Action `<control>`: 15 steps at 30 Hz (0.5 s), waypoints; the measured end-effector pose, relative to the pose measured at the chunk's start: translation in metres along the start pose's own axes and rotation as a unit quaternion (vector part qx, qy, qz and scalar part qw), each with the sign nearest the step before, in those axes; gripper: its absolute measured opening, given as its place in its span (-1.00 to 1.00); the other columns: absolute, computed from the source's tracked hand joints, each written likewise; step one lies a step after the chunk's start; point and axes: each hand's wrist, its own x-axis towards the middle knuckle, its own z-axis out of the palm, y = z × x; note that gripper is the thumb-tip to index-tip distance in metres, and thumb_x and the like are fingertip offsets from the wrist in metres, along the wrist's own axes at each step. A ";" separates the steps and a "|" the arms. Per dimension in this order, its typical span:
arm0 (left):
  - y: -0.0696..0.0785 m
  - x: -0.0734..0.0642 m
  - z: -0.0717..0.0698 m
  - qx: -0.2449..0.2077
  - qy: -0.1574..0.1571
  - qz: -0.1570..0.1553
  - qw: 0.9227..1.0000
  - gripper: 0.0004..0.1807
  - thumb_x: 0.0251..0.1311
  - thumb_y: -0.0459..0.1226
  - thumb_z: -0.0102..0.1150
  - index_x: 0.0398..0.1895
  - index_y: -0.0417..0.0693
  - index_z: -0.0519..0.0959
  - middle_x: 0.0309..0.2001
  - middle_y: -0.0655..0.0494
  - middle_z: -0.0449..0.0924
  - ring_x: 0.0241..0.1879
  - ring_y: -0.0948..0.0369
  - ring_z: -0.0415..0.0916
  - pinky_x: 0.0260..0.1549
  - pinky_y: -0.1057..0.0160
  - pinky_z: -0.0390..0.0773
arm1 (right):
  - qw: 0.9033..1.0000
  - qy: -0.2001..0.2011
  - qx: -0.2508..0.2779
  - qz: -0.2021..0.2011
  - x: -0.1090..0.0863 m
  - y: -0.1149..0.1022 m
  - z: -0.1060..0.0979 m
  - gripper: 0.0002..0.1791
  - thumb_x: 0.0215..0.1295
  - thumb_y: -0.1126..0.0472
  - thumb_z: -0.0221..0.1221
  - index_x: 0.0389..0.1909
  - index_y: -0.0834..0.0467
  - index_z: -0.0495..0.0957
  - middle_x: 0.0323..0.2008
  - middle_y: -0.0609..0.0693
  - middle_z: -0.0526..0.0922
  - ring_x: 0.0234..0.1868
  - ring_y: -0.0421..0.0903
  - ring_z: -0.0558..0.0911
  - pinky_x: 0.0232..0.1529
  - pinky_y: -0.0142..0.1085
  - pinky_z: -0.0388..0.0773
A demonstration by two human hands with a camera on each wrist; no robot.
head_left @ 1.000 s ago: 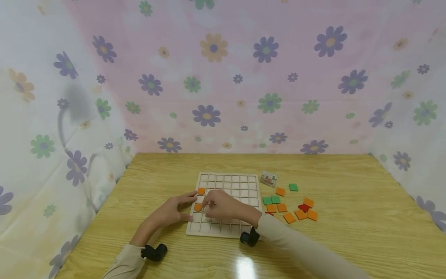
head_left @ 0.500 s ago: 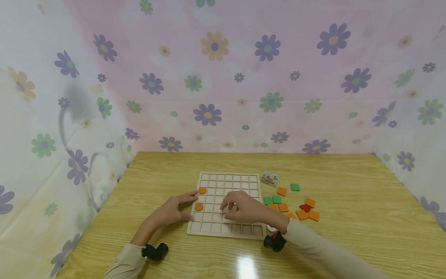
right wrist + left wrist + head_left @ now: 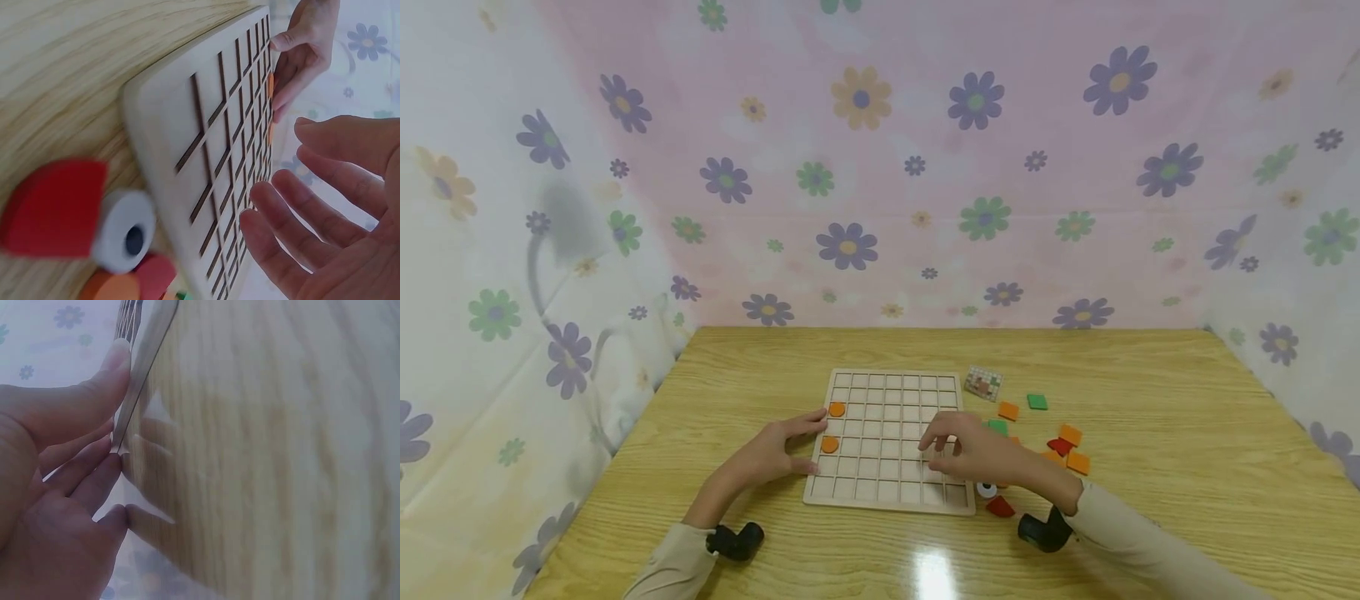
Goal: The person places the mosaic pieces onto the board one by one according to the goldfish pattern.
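Observation:
A wooden grid board (image 3: 880, 442) lies flat on the table. Along its left column sit two orange round pieces, an upper orange disc (image 3: 837, 409) and a lower orange disc (image 3: 830, 445). My left hand (image 3: 778, 450) rests at the board's left edge, thumb and fingertips touching the rim, fingers fairly straight. Over the right part of the board hovers my right hand (image 3: 973, 450). In the right wrist view its fingers (image 3: 281, 212) are loosely bent and apart from the thumb, with nothing between them.
Right of the board are loose orange tiles (image 3: 1078, 463), a green tile (image 3: 1037, 402) and a red quarter-round piece (image 3: 1000, 507). A white piece with a black dot (image 3: 128, 231) lies beside the board's corner. A small printed card (image 3: 983, 382) lies at the upper right. Flowered cloth hangs behind.
My right hand has moved right, from beside the lower orange disc to the board's right side, uncovering the grid's middle. My left hand stays at the left edge.

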 end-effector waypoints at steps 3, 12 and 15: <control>0.000 0.000 0.001 -0.004 0.004 -0.005 1.000 -0.25 0.10 -0.27 0.33 0.37 -0.16 0.27 0.45 0.08 0.06 0.42 0.00 -0.05 0.20 0.01 0.29 | 1.000 0.004 -0.003 0.010 -0.010 0.003 -0.005 -0.86 0.27 0.29 0.19 -0.18 0.20 0.60 -0.23 0.03 0.57 -0.28 -0.10 0.53 -0.37 -0.33 0.56; 0.001 0.001 0.001 -0.005 0.008 -0.008 1.000 -0.27 0.09 -0.27 0.34 0.36 -0.17 0.30 0.44 0.08 0.07 0.42 0.01 -0.05 0.22 0.01 0.27 | 0.998 0.020 -0.028 0.044 -0.039 0.007 -0.016 -0.86 0.19 0.29 0.27 -0.22 0.16 0.61 -0.27 -0.02 0.55 -0.31 -0.12 0.54 -0.39 -0.34 0.56; 0.001 0.001 0.002 0.002 0.010 -0.005 1.000 -0.27 0.09 -0.26 0.34 0.35 -0.18 0.30 0.44 0.06 0.08 0.41 -0.01 -0.04 0.22 -0.01 0.26 | 0.998 0.029 -0.023 0.051 -0.046 0.009 -0.020 -0.87 0.18 0.29 0.28 -0.24 0.16 0.61 -0.30 -0.02 0.54 -0.33 -0.11 0.53 -0.41 -0.36 0.57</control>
